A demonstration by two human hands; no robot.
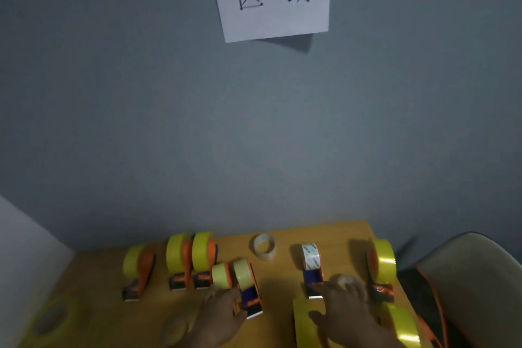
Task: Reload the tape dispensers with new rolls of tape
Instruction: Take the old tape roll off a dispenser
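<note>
Fingers (356, 289) hiding blurred clear roll (343, 280)

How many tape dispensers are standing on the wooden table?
7: far left, two side by side, two by the left hand, centre-right, far right. Hands may hide more.

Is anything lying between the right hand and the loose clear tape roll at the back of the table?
Nothing visible blocks it. The right hand rests near the blue dispenser, which stands to the right of the line to the clear roll; bare table lies between.
</note>
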